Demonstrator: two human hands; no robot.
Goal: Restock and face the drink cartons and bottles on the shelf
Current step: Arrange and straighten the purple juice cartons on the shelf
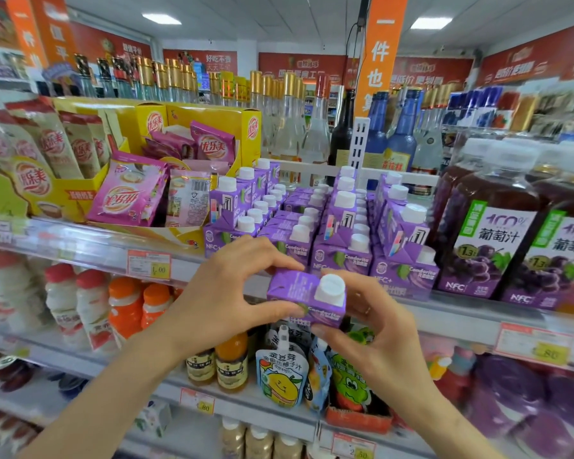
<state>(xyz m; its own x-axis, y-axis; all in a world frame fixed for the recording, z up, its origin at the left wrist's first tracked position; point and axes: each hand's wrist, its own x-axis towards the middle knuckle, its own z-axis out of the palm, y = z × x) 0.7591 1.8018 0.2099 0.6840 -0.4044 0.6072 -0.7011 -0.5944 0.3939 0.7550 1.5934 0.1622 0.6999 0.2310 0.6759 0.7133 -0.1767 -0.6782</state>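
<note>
The left hand [226,293] pinches one purple carton [295,289] between thumb and fingers [279,260] at its left end; the right hand [378,332] grips its white-capped right end, fingers curled beneath. The carton hangs just before the shelf edge [461,311]; behind stand four rows of purple cartons [342,256]; rightward, two grape juice bottles [487,240].

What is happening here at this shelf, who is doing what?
A person holds one purple drink carton in the air, just in front of the shelf. The left hand pinches its left end and the right hand grips its right end, near the white cap. Rows of matching cartons stand on the shelf behind it, with large grape juice bottles beside them.
</note>
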